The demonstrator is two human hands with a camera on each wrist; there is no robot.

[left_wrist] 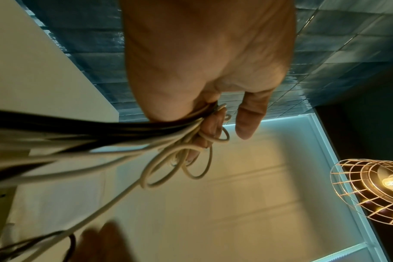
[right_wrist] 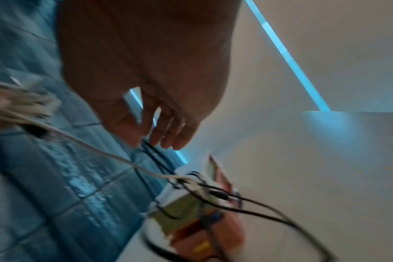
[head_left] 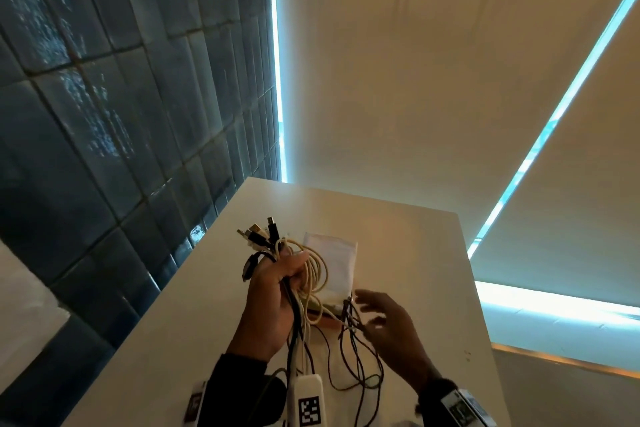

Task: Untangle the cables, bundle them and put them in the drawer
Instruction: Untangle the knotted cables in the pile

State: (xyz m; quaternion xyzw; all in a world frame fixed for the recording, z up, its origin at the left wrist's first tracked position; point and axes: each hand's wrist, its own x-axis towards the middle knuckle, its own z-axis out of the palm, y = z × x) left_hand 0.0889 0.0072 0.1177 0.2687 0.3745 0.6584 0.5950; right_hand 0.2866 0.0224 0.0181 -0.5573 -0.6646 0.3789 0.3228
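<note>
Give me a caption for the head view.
Left hand grips a bunch of cables above a white table; right hand reaches for dangling ends.

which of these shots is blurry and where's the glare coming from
Right wrist view: blurriest, the right hand and black cables smeared by motion. Left wrist view: the left hand is fairly sharp, but the cable bundle streaks toward the left edge; a lit wire-cage lamp glares. Head view: mostly sharp, bright blue-white strips at the blind edges; right fingers slightly blurred.

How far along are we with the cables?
Partly gathered: the left hand grips a bunch of cream and black cables, plug ends sticking up. The right hand works at the thin black cables, which hang tangled. No tie is visible and no drawer is in view.
</note>
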